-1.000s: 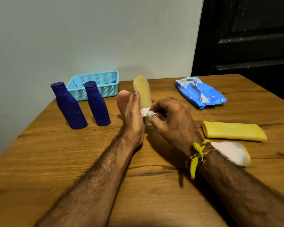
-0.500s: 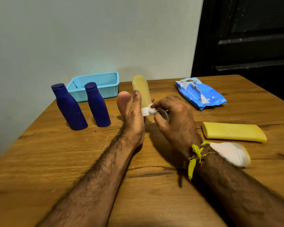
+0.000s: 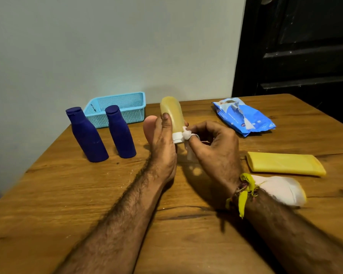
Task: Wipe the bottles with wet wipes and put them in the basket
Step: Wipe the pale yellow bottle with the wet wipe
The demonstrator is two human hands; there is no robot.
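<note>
We count two dark blue bottles (image 3: 86,135) (image 3: 120,132) standing upright side by side on the wooden table (image 3: 48,194), one light blue basket (image 3: 117,107) just behind them against the wall, one blue pack of wipes (image 3: 244,117) to the far right, and two yellow bottles lying on their sides (image 3: 285,164) (image 3: 281,189) near our right wrist. A sixth, amber bottle (image 3: 171,115) is held cap-down above the table by our left hand (image 3: 163,141), whose thumb and fingers wrap around its lower body. Our right hand (image 3: 214,147) sits just right of it, fingers curled, pinching a white wet wipe (image 3: 187,135) against the bottle's white cap (image 3: 176,137). Both forearms reach forward over the table.
</note>
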